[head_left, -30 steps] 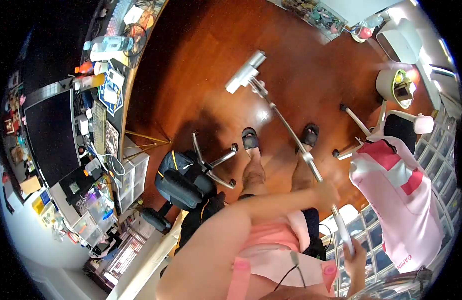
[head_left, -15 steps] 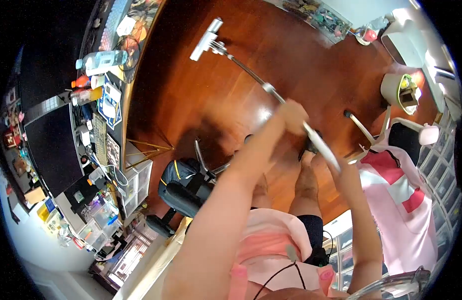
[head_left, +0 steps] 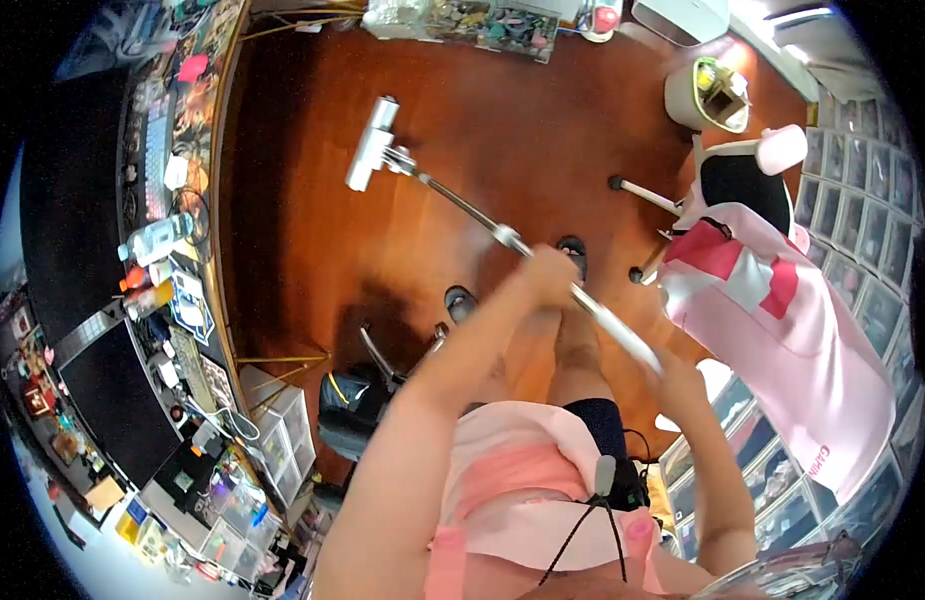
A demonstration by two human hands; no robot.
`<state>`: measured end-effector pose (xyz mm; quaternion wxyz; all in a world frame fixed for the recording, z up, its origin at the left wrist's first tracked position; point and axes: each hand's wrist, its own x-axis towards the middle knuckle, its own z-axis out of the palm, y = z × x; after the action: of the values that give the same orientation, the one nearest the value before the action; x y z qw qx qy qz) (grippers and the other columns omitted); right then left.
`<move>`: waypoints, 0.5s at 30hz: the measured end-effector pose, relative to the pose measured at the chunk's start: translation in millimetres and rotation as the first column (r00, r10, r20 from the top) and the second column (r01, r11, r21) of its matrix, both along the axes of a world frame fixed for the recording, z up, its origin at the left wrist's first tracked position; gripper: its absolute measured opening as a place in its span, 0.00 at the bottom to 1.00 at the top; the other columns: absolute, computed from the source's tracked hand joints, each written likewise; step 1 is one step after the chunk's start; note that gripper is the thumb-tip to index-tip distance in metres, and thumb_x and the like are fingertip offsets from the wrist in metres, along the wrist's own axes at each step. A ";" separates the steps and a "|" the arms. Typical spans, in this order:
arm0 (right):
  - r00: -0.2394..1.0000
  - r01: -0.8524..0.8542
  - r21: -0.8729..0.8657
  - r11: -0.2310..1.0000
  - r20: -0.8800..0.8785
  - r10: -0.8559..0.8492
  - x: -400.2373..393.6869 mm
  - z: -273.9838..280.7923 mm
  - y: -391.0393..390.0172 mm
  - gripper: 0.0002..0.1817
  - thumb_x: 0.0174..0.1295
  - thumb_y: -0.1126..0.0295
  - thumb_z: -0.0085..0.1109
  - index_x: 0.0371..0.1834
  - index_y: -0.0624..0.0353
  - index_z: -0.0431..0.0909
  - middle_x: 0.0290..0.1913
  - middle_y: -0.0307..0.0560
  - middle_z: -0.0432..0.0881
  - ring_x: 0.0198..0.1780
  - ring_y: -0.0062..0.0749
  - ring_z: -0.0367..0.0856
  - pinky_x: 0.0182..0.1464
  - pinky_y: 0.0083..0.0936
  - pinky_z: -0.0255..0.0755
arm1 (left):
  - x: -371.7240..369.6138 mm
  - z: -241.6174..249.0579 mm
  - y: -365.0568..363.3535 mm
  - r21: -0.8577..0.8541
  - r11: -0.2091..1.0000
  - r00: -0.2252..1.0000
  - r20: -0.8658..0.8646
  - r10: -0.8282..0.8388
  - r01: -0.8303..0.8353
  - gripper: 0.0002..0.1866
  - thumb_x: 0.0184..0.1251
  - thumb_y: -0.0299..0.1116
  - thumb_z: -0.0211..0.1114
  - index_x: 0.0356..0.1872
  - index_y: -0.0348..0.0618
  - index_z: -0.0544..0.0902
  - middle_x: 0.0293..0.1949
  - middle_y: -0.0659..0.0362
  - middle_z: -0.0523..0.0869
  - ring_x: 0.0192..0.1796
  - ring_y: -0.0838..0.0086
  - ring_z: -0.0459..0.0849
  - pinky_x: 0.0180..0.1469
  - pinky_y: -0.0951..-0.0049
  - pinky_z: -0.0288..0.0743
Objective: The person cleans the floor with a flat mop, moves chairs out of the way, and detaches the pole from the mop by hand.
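Note:
A mop with a white, bar-shaped head [head_left: 372, 145] stretches across the middle of the head view. Its head is over the reddish wood floor, ahead and to the left. A thin metal pole [head_left: 462, 203] runs back from it to a thicker white handle [head_left: 622, 335]. My left hand [head_left: 552, 277] is wrapped round the pole just above the white joint. Closed at the handle's upper end is my right hand [head_left: 680, 388], slightly blurred. Both sandalled feet show below the pole.
At left a long desk [head_left: 222, 130] carries bottles, keyboards and monitors. A pink-draped chair [head_left: 782, 350] stands at right, with a waste bin [head_left: 687, 100] beyond it. A dark chair [head_left: 347, 405] is near my left leg. Transparent drawers [head_left: 847, 210] line the right side.
The view has turned, so the desk and bin sit differently. In the picture, the mop head is lower and further left. Both hands have kept their grip.

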<state>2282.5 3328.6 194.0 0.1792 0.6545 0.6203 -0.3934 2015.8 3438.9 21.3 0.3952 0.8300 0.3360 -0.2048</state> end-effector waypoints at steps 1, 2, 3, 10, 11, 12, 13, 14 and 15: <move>0.993 0.086 -0.165 0.983 0.094 -0.071 19.0 41.4 -14.7 0.25 0.73 0.46 0.60 0.66 0.46 0.79 0.32 0.62 0.87 0.36 0.67 0.87 0.40 0.57 0.80 | 41.4 -12.2 -30.6 0.051 0.989 0.980 0.135 -0.148 0.142 0.07 0.55 0.44 0.68 0.31 0.63 0.92 0.32 0.60 0.92 0.40 0.58 0.92 0.41 0.52 0.84; 0.979 0.142 -0.222 0.965 0.174 -0.105 41.9 75.3 -41.2 0.26 0.73 0.46 0.60 0.65 0.50 0.79 0.33 0.64 0.87 0.36 0.68 0.86 0.39 0.57 0.79 | 75.9 5.6 -58.2 0.084 0.990 0.961 0.243 -0.134 0.117 0.07 0.56 0.43 0.66 0.28 0.60 0.91 0.31 0.59 0.92 0.39 0.59 0.92 0.38 0.54 0.84; 0.970 0.164 -0.198 0.966 0.210 -0.121 59.9 107.5 -70.0 0.25 0.73 0.46 0.59 0.61 0.52 0.81 0.33 0.66 0.86 0.36 0.69 0.86 0.38 0.58 0.78 | 115.0 8.7 -90.7 0.038 0.995 0.923 0.373 -0.097 0.090 0.08 0.55 0.42 0.66 0.26 0.57 0.91 0.30 0.58 0.92 0.38 0.58 0.92 0.36 0.55 0.83; 0.842 0.470 -0.115 0.875 0.354 -0.406 103.8 255.8 -205.1 0.18 0.73 0.57 0.64 0.41 0.64 0.85 0.23 0.56 0.83 0.25 0.44 0.85 0.30 0.41 0.73 | 235.0 132.2 -182.1 -0.049 0.964 0.684 0.714 -0.149 0.261 0.07 0.47 0.37 0.68 0.21 0.48 0.89 0.26 0.53 0.90 0.33 0.56 0.91 0.36 0.53 0.84; 0.828 0.493 -0.124 0.861 0.370 -0.421 102.8 260.2 -203.8 0.18 0.73 0.57 0.64 0.41 0.64 0.85 0.23 0.55 0.83 0.25 0.43 0.85 0.30 0.40 0.73 | 238.4 123.0 -184.6 -0.053 0.964 0.684 0.715 -0.144 0.259 0.07 0.47 0.37 0.68 0.21 0.48 0.89 0.26 0.53 0.90 0.33 0.55 0.91 0.36 0.53 0.84; 0.808 0.527 -0.093 0.845 0.363 -0.464 104.5 249.9 -203.7 0.18 0.73 0.56 0.64 0.41 0.64 0.85 0.23 0.54 0.83 0.24 0.41 0.84 0.29 0.39 0.72 | 238.9 115.0 -180.8 -0.059 0.965 0.685 0.715 -0.138 0.255 0.06 0.47 0.36 0.69 0.21 0.47 0.89 0.26 0.54 0.90 0.33 0.55 0.91 0.36 0.53 0.84; 0.821 0.520 -0.107 0.847 0.335 -0.462 109.1 238.1 -209.7 0.18 0.72 0.56 0.65 0.41 0.64 0.85 0.23 0.54 0.83 0.24 0.41 0.83 0.30 0.39 0.72 | 237.8 110.6 -177.4 -0.068 0.965 0.688 0.714 -0.129 0.251 0.06 0.46 0.36 0.69 0.21 0.47 0.89 0.26 0.54 0.90 0.33 0.55 0.91 0.36 0.53 0.84; 0.836 0.509 -0.115 0.853 0.303 -0.458 117.1 221.0 -213.7 0.18 0.72 0.56 0.65 0.42 0.63 0.85 0.23 0.54 0.83 0.24 0.41 0.83 0.30 0.38 0.72 | 232.7 103.6 -173.7 -0.057 0.975 0.676 0.729 -0.108 0.217 0.06 0.46 0.36 0.69 0.21 0.47 0.89 0.26 0.54 0.90 0.34 0.54 0.91 0.36 0.53 0.84; 0.852 0.493 -0.122 0.862 0.268 -0.449 121.3 206.1 -207.3 0.18 0.72 0.56 0.65 0.42 0.63 0.85 0.23 0.54 0.83 0.24 0.40 0.83 0.30 0.38 0.72 | 229.8 99.4 -162.9 -0.051 0.979 0.701 0.706 -0.106 0.198 0.06 0.46 0.36 0.69 0.21 0.47 0.89 0.26 0.54 0.90 0.33 0.54 0.91 0.36 0.53 0.84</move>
<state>2403.8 3121.3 400.1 0.2080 0.8083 0.3756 -0.4029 2245.7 3276.0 120.7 0.5247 0.8446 0.0787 0.0719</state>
